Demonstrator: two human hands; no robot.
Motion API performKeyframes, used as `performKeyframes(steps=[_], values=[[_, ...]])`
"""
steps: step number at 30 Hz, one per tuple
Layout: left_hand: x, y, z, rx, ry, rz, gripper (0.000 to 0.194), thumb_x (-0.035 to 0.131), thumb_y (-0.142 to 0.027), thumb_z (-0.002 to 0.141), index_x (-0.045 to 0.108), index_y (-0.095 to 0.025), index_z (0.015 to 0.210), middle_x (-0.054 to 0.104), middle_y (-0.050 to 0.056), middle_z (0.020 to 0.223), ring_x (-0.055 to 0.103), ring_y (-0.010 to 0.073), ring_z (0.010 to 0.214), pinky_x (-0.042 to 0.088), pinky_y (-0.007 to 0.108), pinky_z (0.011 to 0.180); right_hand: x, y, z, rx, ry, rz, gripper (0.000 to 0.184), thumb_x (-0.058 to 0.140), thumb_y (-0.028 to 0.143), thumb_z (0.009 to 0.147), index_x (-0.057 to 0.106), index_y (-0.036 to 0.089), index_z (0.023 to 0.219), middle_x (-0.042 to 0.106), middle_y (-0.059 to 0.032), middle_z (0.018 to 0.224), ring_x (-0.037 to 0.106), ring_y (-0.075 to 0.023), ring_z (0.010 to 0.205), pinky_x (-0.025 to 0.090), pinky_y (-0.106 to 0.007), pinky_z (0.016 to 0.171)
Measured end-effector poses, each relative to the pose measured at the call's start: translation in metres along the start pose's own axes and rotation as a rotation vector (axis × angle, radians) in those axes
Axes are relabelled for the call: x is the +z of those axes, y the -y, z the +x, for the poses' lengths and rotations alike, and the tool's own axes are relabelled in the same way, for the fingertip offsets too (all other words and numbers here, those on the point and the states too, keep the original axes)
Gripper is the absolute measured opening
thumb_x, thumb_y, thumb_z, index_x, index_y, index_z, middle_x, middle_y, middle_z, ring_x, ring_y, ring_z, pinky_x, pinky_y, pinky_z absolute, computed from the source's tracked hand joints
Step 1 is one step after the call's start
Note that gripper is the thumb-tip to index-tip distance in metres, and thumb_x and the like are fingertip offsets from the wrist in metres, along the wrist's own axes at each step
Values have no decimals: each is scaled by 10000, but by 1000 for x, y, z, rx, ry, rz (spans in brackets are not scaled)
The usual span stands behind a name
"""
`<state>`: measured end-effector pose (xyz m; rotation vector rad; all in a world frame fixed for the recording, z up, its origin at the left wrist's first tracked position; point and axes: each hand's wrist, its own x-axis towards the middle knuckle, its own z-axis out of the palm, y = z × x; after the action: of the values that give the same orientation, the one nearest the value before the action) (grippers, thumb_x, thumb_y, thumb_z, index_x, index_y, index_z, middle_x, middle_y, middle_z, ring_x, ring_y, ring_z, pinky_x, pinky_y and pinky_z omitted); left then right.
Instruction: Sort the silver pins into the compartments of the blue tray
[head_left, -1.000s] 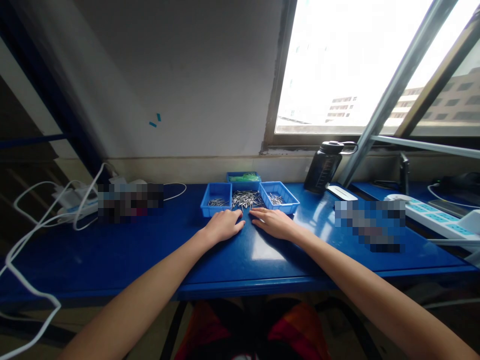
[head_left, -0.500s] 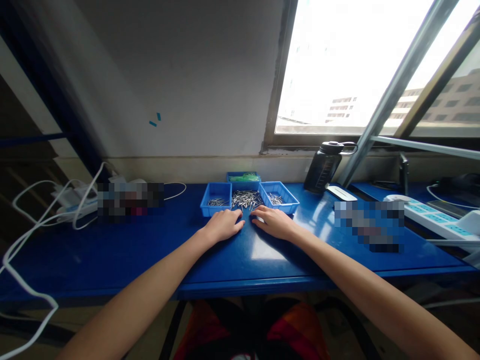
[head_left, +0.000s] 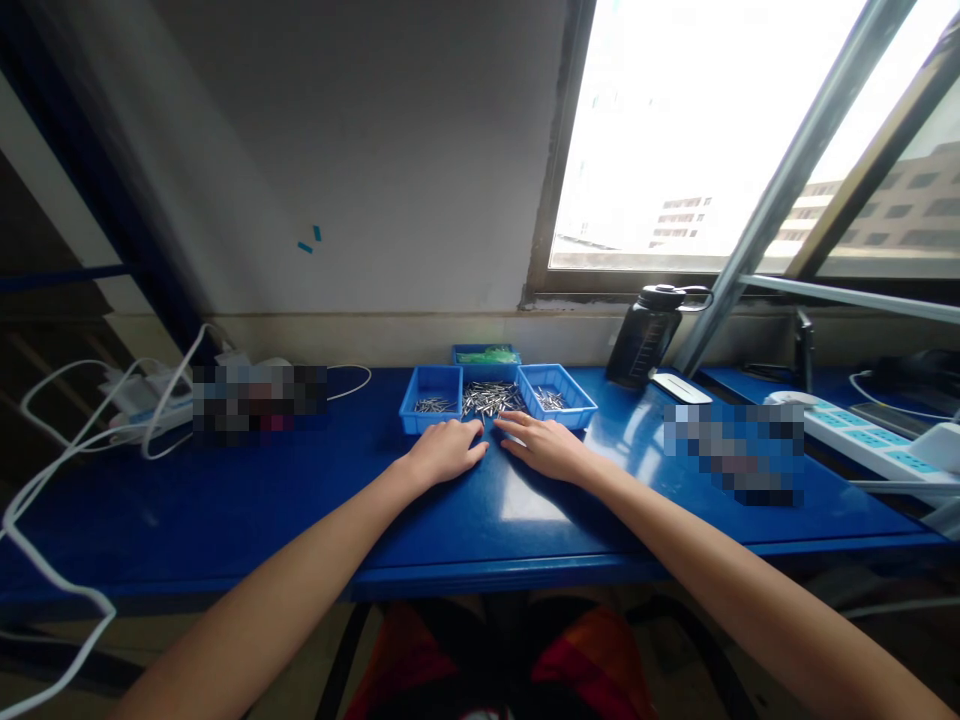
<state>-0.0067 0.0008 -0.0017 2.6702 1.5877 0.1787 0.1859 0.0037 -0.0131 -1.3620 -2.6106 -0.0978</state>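
A pile of thin, shiny metal pieces, like screws or nails (head_left: 491, 396), lies on the blue table between two blue trays. The left tray (head_left: 431, 425) and the right tray (head_left: 574, 417) each hold some of the same pieces. My left hand (head_left: 448, 450) rests palm down in front of the left tray, thumb apart from the fingers, with nothing seen in it. Before the right tray, my right hand (head_left: 541, 445) lies with its fingers stretched toward the near edge of the pile. Both sets of fingertips are close together; the undersides of the hands are hidden.
Behind the pile stands another blue tray (head_left: 486, 354) with green material in it. A black bottle (head_left: 643, 338) and a white flat object (head_left: 681, 388) are at right, near a power strip (head_left: 862, 437). White cables (head_left: 56, 580) run along the left side.
My right hand's fingers have straightened and reached slightly left, toward the pile's near edge. My left hand has stayed nearly still.
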Motion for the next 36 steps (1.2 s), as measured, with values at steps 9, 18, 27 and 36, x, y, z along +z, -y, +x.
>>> performKeyframes(steps=[9,18,27,36], values=[[2,0,0,-3,4,1,376,340,-471,827,510,-233,1063,633,80,924,591,255,855,440,323,697,-2,1,2,-36,-4,20,382,308,371,879,479,250,1199,492,-40,1231,553,-186,989,438,-281,794],[0,0,0,5,5,-4,376,346,-465,824,515,-231,1064,629,83,913,590,248,843,441,312,688,-4,3,-1,85,-31,-26,301,354,359,869,539,246,1077,534,-57,1080,589,-166,821,419,-246,664],[0,0,0,6,3,-10,378,347,-469,822,515,-235,1067,631,85,920,588,253,847,438,321,690,-4,0,0,64,-13,-13,287,349,339,870,572,231,1015,556,-55,1034,581,-161,816,412,-244,664],[-1,-1,-1,3,5,-23,368,357,-457,825,512,-237,1077,634,75,938,589,244,868,437,305,707,-7,0,-1,-66,-50,57,260,380,311,858,610,191,849,593,-42,866,568,-129,729,392,-223,658]])
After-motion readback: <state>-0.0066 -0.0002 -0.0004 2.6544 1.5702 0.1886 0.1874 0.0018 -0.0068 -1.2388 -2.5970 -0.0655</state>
